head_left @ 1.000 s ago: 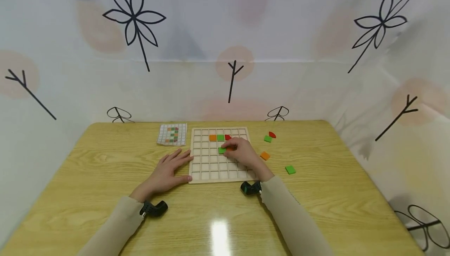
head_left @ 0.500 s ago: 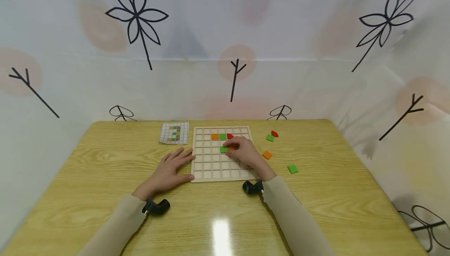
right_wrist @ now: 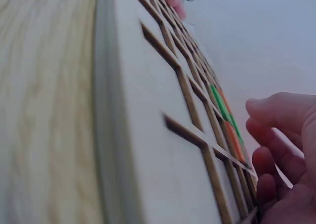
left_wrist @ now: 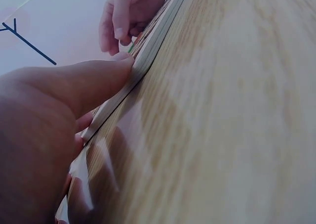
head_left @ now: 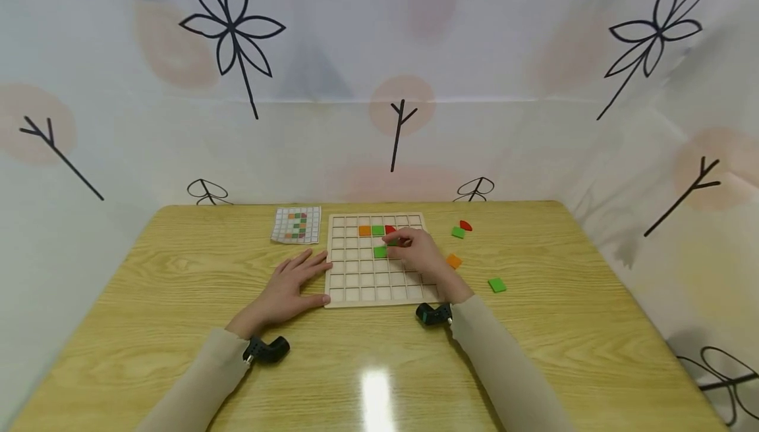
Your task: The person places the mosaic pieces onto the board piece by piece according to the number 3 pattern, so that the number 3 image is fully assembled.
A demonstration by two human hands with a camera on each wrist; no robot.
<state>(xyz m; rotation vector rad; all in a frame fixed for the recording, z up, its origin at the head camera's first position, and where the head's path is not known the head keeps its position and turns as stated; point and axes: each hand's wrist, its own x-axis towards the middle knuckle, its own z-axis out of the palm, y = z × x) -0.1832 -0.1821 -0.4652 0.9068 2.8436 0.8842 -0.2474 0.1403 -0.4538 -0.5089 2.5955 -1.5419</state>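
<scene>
My left hand (head_left: 289, 290) lies with fingers spread, its thumb and fingertips touching the left edge of a wooden grid board (head_left: 351, 280). Over the board's right half hovers my right hand (head_left: 418, 253), its fingers loosely bent; nothing shows between thumb and fingertips in the right wrist view. In the grid's upper part sit an orange square tile (head_left: 364, 230), a green square tile (head_left: 378, 230) and a red rounded tile (head_left: 389, 229). Lower down is another green tile (head_left: 380, 252). An orange tile (right_wrist: 234, 140) beside it shows in the right wrist view, while the hand hides it from the head view.
Right of the board lie loose tiles: a red rounded one (head_left: 466, 226), a green square (head_left: 458, 232), an orange square (head_left: 454, 261) and a green square (head_left: 497, 285). A paper pattern card (head_left: 281, 224) lies at the board's upper left. A printed cloth stands behind the table.
My right hand has let go of the orange tile beside the lower green one and drawn slightly up and right. The left hand stays at the board's edge.
</scene>
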